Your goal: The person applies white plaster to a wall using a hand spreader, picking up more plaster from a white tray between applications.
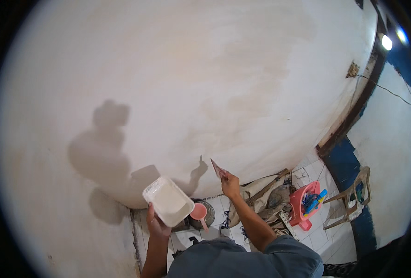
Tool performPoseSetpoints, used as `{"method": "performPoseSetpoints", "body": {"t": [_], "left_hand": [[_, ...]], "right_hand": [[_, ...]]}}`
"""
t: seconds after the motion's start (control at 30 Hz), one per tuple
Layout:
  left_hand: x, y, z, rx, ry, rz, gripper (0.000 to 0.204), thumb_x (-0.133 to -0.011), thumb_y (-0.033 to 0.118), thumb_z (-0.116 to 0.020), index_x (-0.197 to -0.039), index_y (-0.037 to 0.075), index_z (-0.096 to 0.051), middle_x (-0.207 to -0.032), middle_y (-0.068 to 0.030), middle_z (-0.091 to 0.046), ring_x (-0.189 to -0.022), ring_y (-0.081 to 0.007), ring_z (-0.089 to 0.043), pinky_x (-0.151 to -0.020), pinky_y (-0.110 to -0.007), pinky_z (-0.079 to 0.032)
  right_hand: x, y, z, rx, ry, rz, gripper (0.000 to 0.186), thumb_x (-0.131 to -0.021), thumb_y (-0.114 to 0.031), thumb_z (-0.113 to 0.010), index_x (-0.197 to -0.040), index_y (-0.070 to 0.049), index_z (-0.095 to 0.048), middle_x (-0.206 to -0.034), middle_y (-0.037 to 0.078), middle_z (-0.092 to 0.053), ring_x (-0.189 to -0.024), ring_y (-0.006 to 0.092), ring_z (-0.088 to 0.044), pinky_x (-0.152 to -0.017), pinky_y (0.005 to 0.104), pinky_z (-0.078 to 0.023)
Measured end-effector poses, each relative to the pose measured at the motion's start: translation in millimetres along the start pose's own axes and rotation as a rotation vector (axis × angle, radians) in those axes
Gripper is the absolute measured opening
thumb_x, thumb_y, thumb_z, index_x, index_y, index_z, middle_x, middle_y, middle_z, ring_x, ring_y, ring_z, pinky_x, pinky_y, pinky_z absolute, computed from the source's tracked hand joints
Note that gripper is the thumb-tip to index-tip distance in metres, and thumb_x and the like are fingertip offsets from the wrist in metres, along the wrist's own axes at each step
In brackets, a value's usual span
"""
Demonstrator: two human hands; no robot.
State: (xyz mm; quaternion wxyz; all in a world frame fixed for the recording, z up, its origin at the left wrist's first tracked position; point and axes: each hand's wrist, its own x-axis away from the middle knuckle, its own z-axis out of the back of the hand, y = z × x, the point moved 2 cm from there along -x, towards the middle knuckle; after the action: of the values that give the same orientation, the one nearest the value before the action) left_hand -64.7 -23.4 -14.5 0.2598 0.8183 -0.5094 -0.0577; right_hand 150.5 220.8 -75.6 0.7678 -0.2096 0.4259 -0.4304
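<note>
My left hand (pixel 157 225) grips the lower left edge of a white rectangular plastic tub (pixel 168 202), its fingers partly hidden beneath it. Inside the tub is a smooth, pale, paste-like filling. Further right, my right hand (pixel 230 185) is closed around a putty knife (pixel 216 167), whose thin pointed blade is seen nearly edge-on and angles up to the left. In front of both hands rises a white wall (pixel 177 92) with beige, damp-looking patches. The blade looks near the wall; whether it touches cannot be made out.
Below the tub, a pink dipper (pixel 199 211) rests over a dark round container (pixel 209 217). Crumpled sacks and cloth (pixel 260 197) lie along the wall's foot. To the right stand a pink plastic tub (pixel 299 199) with blue items and a plastic chair (pixel 360 194) on white tiles.
</note>
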Motion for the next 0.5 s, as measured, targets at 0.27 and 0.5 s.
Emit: {"method": "performPoseSetpoints", "body": {"t": [0.27, 0.5], "left_hand": [[2, 2, 4, -0.009, 0.013, 0.039, 0.057, -0.101, 0.041, -0.048, -0.143, 0.004, -0.042, -0.138, -0.0124, -0.055, -0.125, -0.0303, -0.056, -0.106, -0.048, -0.045], [9, 8, 16, -0.009, 0.046, 0.025, 0.057, -0.102, 0.042, -0.048, -0.143, 0.003, -0.043, -0.138, -0.0123, -0.056, -0.125, -0.0301, -0.056, -0.105, -0.048, -0.046]], "right_hand": [[-138, -60, 123, -0.076, 0.766, -0.067, 0.025, -0.097, -0.015, -0.054, -0.101, 0.003, -0.069, -0.088, 0.014, -0.072, -0.08, 0.0189, -0.067, -0.075, 0.0342, -0.051], [-245, -98, 207, 0.078, 1.052, -0.126, 0.024, -0.083, -0.011, -0.057, -0.104, -0.003, -0.067, -0.096, 0.016, -0.072, -0.093, 0.0353, -0.068, -0.082, 0.0447, -0.052]]}}
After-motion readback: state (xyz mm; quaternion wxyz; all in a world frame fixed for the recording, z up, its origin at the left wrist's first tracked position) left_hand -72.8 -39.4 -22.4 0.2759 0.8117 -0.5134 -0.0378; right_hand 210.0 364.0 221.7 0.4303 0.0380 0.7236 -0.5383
